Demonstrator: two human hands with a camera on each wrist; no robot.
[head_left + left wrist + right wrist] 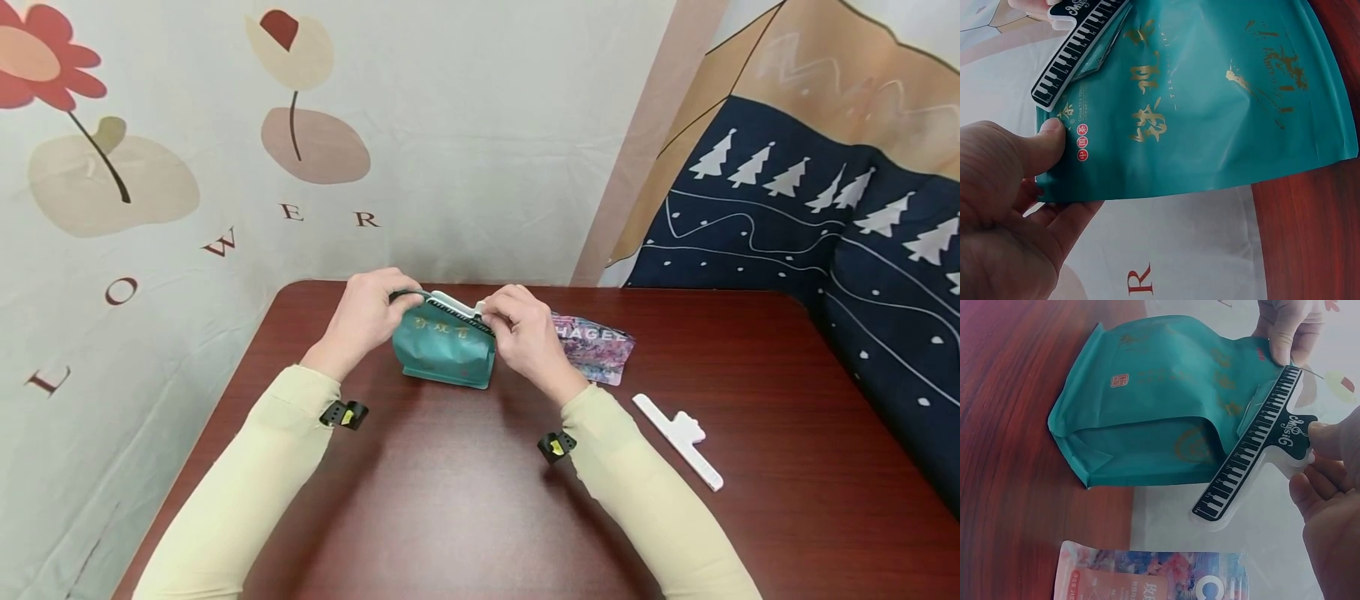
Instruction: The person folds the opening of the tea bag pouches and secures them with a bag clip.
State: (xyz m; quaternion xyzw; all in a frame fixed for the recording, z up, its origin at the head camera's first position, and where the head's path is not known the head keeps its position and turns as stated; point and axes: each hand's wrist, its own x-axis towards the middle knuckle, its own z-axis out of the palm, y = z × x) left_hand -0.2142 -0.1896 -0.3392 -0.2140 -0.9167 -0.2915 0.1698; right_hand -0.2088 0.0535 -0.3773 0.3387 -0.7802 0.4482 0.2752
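Note:
A teal tea bag (442,354) with gold lettering stands at the far side of the table. My left hand (367,317) pinches its top corner between thumb and fingers, as the left wrist view shows with the bag (1210,119) close up. Across the bag's top edge lies a long bag clip (1247,447) with a piano-key pattern. My right hand (525,329) pinches the handle of that clip. In the right wrist view a folded flap of the bag shows beside the clip. How firmly the clip's jaws grip the bag cannot be told.
Right of the bag lies a pink and purple pouch (596,346), partly behind my right hand. A second, white clip (678,437) rests on the dark red table (480,500) near my right forearm. A printed cloth (480,142) hangs behind the table.

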